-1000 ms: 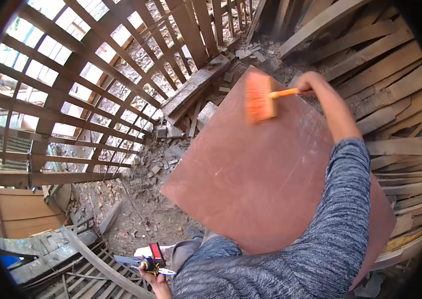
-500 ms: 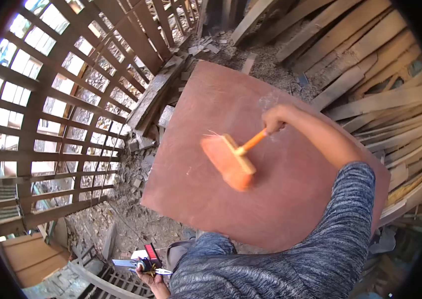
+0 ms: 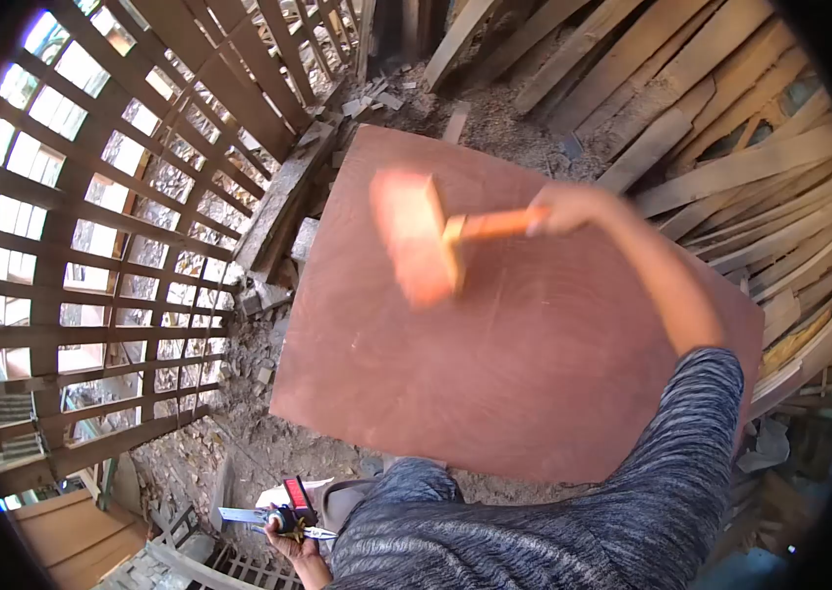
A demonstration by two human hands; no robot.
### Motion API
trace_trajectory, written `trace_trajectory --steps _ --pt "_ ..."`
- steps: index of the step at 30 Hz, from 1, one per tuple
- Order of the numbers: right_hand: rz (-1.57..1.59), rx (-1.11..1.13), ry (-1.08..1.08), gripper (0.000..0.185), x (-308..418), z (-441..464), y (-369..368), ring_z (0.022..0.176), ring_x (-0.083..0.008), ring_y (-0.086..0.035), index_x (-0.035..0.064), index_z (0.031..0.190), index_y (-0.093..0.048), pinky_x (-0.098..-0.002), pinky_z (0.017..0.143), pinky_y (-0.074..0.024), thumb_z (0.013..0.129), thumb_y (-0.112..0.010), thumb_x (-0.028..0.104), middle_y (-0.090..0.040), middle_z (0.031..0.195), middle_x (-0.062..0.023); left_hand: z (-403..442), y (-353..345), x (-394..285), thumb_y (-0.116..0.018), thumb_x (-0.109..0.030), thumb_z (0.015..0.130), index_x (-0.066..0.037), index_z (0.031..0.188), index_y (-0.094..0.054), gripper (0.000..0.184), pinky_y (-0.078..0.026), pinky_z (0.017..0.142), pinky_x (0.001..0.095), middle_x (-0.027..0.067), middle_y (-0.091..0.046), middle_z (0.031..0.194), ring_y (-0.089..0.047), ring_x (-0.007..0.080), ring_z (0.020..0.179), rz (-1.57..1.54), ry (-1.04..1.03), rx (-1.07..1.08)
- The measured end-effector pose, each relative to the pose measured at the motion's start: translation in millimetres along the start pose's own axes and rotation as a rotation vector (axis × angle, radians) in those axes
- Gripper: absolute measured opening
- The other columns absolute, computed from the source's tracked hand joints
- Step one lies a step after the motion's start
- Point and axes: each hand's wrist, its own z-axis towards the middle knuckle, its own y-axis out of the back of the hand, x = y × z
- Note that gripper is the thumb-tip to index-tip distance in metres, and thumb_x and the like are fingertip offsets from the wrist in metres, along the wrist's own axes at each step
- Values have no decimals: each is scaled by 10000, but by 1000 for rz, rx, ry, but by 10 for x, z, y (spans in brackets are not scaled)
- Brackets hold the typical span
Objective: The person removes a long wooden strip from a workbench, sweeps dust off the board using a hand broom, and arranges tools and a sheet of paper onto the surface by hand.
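Note:
A large reddish-brown board [image 3: 534, 383] spreads out in front of me. Over its far left part is a brush [image 3: 426, 239] with orange bristles, a wooden head and an orange handle, blurred by motion. My right hand [image 3: 573, 207] is closed around the handle's end. Down at the lower left, my left hand [image 3: 288, 546] holds several small tools together: a metal blade or ruler [image 3: 243, 514], a red and black item [image 3: 297, 495], and what looks like pliers [image 3: 319, 533]. Its fingers are wrapped round them.
A slatted wooden lattice [image 3: 131, 231] stands on the left. Long wooden planks [image 3: 750, 187] are piled at the right. Beyond the board's far left edge lies a thick beam [image 3: 283, 197]. Small wood scraps [image 3: 376, 98] and debris cover the ground. A brown panel [image 3: 77, 536] is at the lower left.
The brush swept from the board's far corner towards me, then away and left again in my right hand. The board appears further left in view. My left hand keeps its tools.

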Motion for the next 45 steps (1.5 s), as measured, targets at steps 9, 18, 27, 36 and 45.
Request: trace_trajectory --steps 9,18,27,36,45 --pt "-638 -23 -880 281 -1863 -564 -106 889 -231 -703 35 886 -748 -349 744 -557 772 -718 290 -724 906 -120 -15 64 -53 -718 -269 714 -92 1203 -626 528 -550 764 368 66 -682 1023 -653 203 907 66 -5 -70" --pt "-428 -343 -1164 320 -2296 -1328 -266 1043 -291 -647 29 1155 -653 -410 873 -521 925 -521 209 -650 1136 -191 105 272 -70 -718 -260 730 -94 1184 -636 490 -533 856 403 70 -689 1027 -656 223 912 -50 6 16" --pt "-259 -6 -904 416 -996 959 -59 1034 -257 -581 63 1197 -609 -372 849 -476 924 -493 355 -582 1157 -91 -129 707 -98 -742 -297 768 -131 960 -685 260 -551 813 411 25 -695 981 -659 203 876 -78 -126 -63" --pt "468 -657 -75 422 1853 3527 967 1048 -331 -656 118 1076 -709 -434 881 -518 808 -631 434 -673 1125 -201 -246 626 -119 -695 -237 734 -105 1165 -653 453 -566 785 428 55 -696 941 -675 222 836 -235 -181 -82" --pt "-467 -248 -942 291 -355 42 313 1014 -279 -675 47 1055 -694 -410 816 -544 850 -704 253 -701 1070 -126 -261 899 -125 -713 -235 725 -85 1140 -630 449 -542 846 395 60 -670 964 -652 209 860 -327 -108 -173"
